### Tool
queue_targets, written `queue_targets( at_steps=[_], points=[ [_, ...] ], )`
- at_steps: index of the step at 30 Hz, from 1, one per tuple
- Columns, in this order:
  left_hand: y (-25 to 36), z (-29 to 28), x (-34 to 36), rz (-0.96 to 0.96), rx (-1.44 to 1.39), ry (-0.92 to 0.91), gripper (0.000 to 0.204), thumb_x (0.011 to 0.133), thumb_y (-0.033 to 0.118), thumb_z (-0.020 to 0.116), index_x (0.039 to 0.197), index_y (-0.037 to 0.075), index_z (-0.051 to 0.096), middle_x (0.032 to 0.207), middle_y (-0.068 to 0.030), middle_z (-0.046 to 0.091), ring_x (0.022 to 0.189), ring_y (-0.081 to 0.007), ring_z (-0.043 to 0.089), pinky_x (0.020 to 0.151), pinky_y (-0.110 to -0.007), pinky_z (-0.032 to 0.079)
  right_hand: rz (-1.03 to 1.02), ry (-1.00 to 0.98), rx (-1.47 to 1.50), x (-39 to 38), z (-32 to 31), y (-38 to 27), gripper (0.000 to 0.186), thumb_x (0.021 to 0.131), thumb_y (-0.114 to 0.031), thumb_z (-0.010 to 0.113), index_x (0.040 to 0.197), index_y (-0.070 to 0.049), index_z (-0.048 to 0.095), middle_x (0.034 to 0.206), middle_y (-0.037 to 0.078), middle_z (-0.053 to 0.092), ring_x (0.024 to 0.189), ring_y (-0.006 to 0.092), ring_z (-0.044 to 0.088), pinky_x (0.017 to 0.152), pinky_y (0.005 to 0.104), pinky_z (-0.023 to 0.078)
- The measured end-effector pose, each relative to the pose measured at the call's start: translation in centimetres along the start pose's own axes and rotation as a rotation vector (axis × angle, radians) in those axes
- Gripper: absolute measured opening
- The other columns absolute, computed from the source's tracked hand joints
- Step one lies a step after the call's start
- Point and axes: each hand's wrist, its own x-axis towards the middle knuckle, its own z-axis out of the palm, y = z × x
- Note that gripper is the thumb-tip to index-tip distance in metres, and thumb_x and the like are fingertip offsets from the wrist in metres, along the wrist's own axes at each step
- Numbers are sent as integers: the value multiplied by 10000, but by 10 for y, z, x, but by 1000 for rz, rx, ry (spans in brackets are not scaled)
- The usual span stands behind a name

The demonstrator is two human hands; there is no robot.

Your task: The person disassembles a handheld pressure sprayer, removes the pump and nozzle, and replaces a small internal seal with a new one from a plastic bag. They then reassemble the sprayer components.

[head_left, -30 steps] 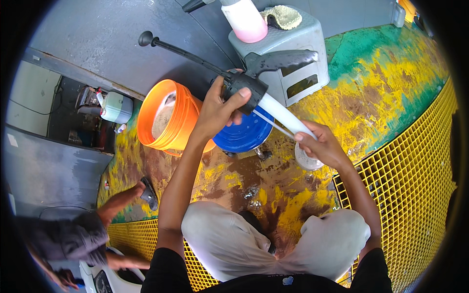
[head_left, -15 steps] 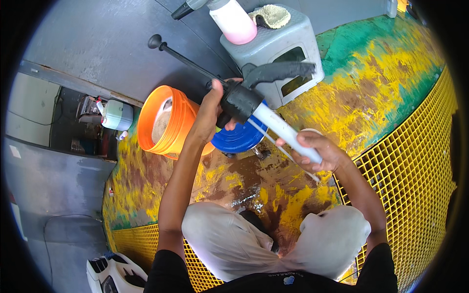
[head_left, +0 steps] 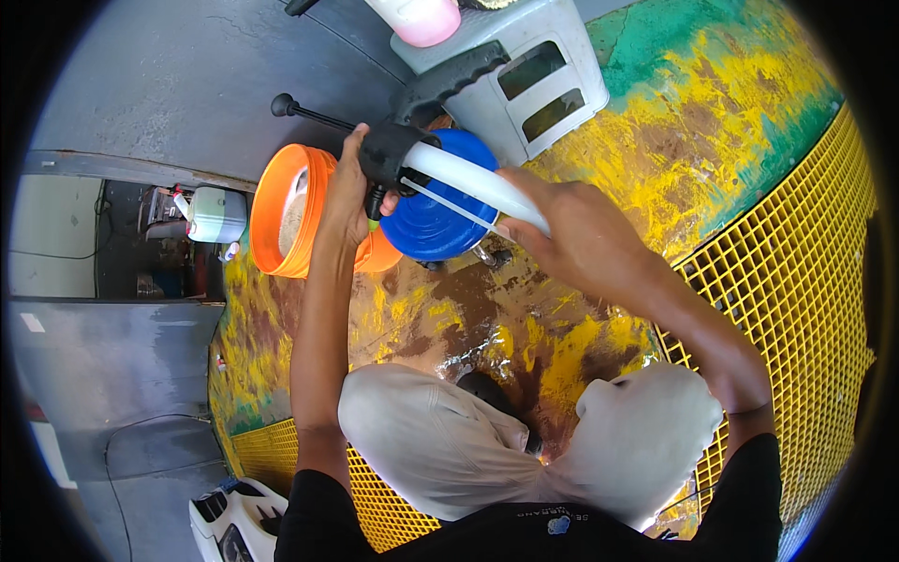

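Note:
A pump sprayer's pump assembly (head_left: 389,155) is held up in front of me, tilted down to the right. It has a black head with a ridged handle (head_left: 454,84), a thin rod ending in a round knob (head_left: 283,105), a white cylinder (head_left: 473,183) and a slim pale tube (head_left: 448,203) alongside. My left hand (head_left: 346,197) is closed round the black head, its far fingers partly hidden. At the lower end of the white cylinder, my right hand (head_left: 571,229) grips with thumb and fingers. Behind the assembly is a round blue lid or container (head_left: 431,239).
An orange bucket (head_left: 298,248) with sandy brown contents stands left of the blue thing. A grey stool (head_left: 510,122) carries a white and pink bottle (head_left: 421,21). Yellow grating (head_left: 768,309) lies right; a white machine (head_left: 229,525) stands lower left. The paint-worn floor (head_left: 449,318) looks wet.
The pump assembly has moved left and slightly up in the view. My right hand has swung up, its back now turned toward me, still on the cylinder. The whole view has shifted somewhat.

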Motion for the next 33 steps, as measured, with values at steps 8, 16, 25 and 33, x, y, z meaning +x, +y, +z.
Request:
queue_targets(
  at_steps=[8,16,25,33],
  points=[
    [-2,-20,11,28,18,-84,457,1006,483,429,904,71,597,600,-49,565,368,-141,478,309,-228,367,435,-545,1388,8,-7,30,319,947,-292,645,1079,-15,555,707,7,577,495,91,482,389,219,341],
    [-14,-16,13,130,91,107,349,1039,365,430,1024,53,585,787,-68,626,390,-139,481,341,-230,393,-174,150,-378,7,28,20,340,940,-256,631,1177,-20,568,707,32,584,533,122,567,416,268,423],
    [-8,-6,7,70,136,30,392,1033,404,427,953,53,584,669,-59,598,379,-134,481,343,-231,386,428,-616,1476,4,27,52,420,967,-374,592,1227,-47,538,702,-30,508,498,36,447,359,184,304],
    [-13,-7,12,59,113,69,394,1024,427,429,946,70,577,647,-63,592,363,-136,470,314,-228,355,-195,254,-456,9,64,46,409,942,-250,618,1287,-52,523,731,56,567,474,148,558,404,289,440]
  ],
)
